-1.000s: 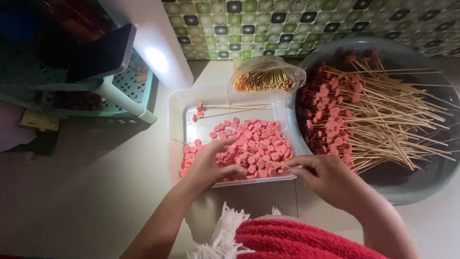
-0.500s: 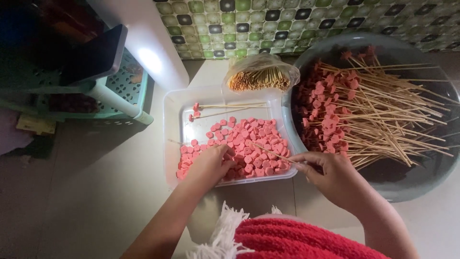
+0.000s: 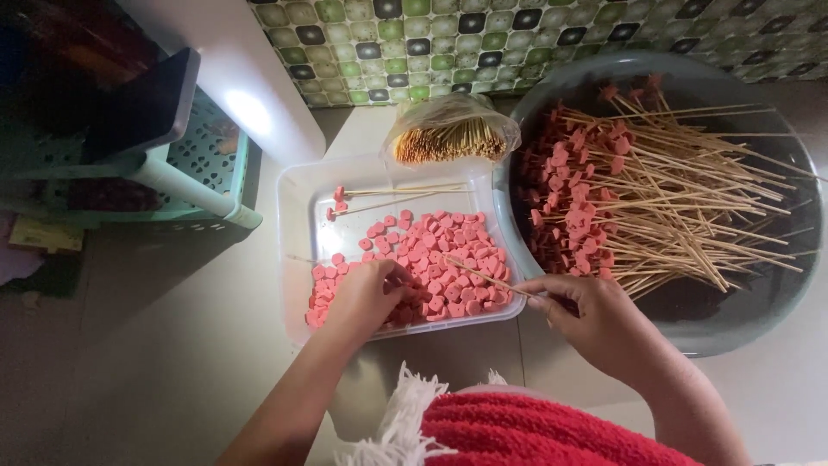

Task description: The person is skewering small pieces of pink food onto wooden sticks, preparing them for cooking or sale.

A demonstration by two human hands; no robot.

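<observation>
Sausage slices (image 3: 431, 259), pink and round, lie heaped in one clear rectangular plastic tray (image 3: 297, 207) on the floor; they are too many and too piled up to count. One left hand (image 3: 366, 298) rests on the near left part of the heap, its fingers curled together down into the slices; whether they pinch a piece cannot be told. One right hand (image 3: 595, 324) sits just beside the tray's near right corner, fingers closed on the end of one bare bamboo skewer (image 3: 483, 278), whose point reaches out over the slices towards the left hand.

At the far end of the tray lie about three skewers (image 3: 388, 194), each with a few slices at its left tip. Just past the tray's far rim lies one clear plastic bag (image 3: 453, 129) holding a thick bundle of unused sticks, too dense to count.

Right of the tray, touching its side, stands one large round grey basin (image 3: 759, 293). It holds a loose pile of loaded skewers (image 3: 638, 198), dozens crossing one another, with the pink ends mostly to the left and the bare sticks fanning right.

On the left stands one teal perforated plastic rack (image 3: 203, 164), with one dark flat device (image 3: 142, 108) leaning on top. Green and white patterned tiles (image 3: 483, 43) cover the far wall. One red fluffy cloth (image 3: 535, 431) with a white fringe fills the near edge.
</observation>
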